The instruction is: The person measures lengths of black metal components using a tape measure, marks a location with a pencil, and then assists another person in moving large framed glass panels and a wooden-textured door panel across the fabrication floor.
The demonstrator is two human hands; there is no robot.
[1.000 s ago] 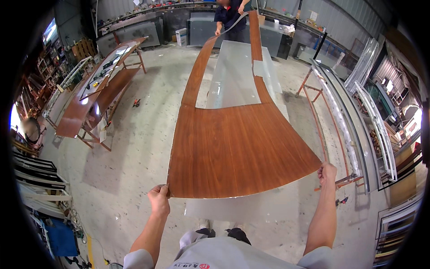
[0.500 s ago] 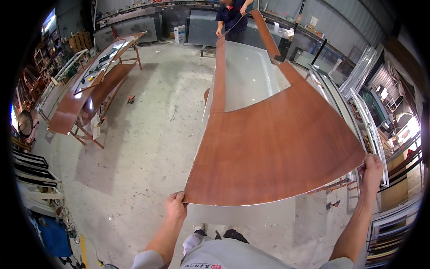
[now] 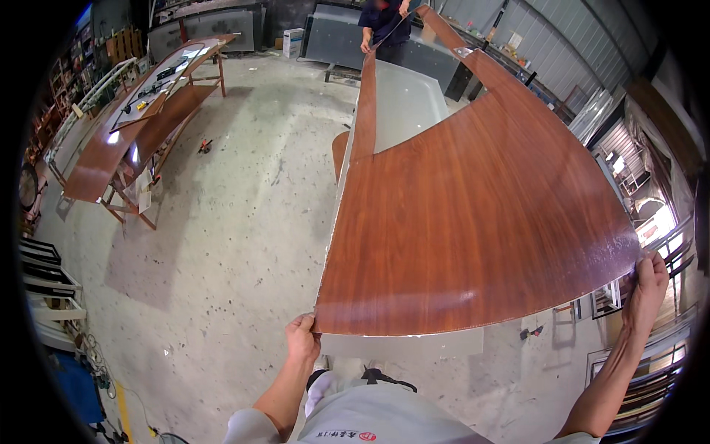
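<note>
A large reddish-brown wood-grain door panel with a big rectangular cutout stretches away from me, held in the air. My left hand pinches its near left corner. At the near right corner, my right hand grips the panel's edge, raised higher than the left. Across from me, a co-worker in dark clothes holds the far end with both hands. Through the cutout shows a pale grey-white panel below.
To the left stands a trestle table bearing brown panels and tools. A small orange-red tool lies on the concrete floor. Dark sheets lean at the back, near a white box. Frames stand at the lower right.
The panel's near right corner has risen and moved right with my right hand, tilting the panel. My left hand has shifted slightly right. The view has turned a little.
</note>
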